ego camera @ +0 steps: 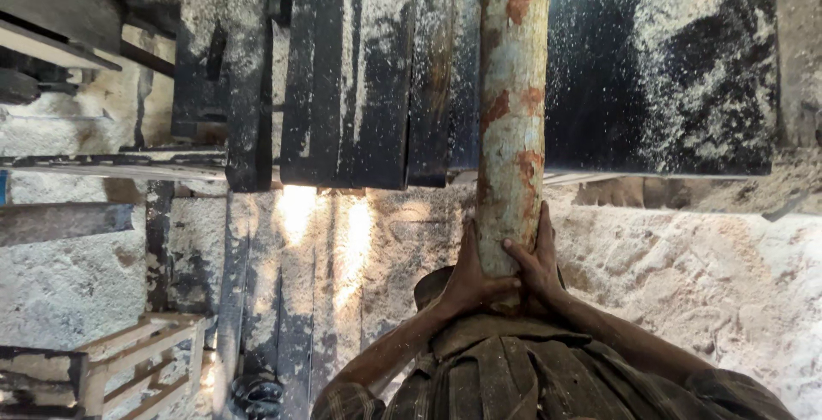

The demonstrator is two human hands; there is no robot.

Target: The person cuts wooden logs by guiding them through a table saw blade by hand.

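Far left: wooden crate (141, 360) low in view, sawdust (68, 283) heaped around it. Dark planks (342, 77) lie above centre-left, dusted white. Your left hand (469, 279) wraps near end of log (512, 103), fingers (505, 284) closed across its front. Log runs straight away from your chest, pale bark with reddish patches, far end over dark saw bench (668, 69). Your right hand (538, 262) clamps log's right side, fingers curled tight. Right: more sawdust piled.
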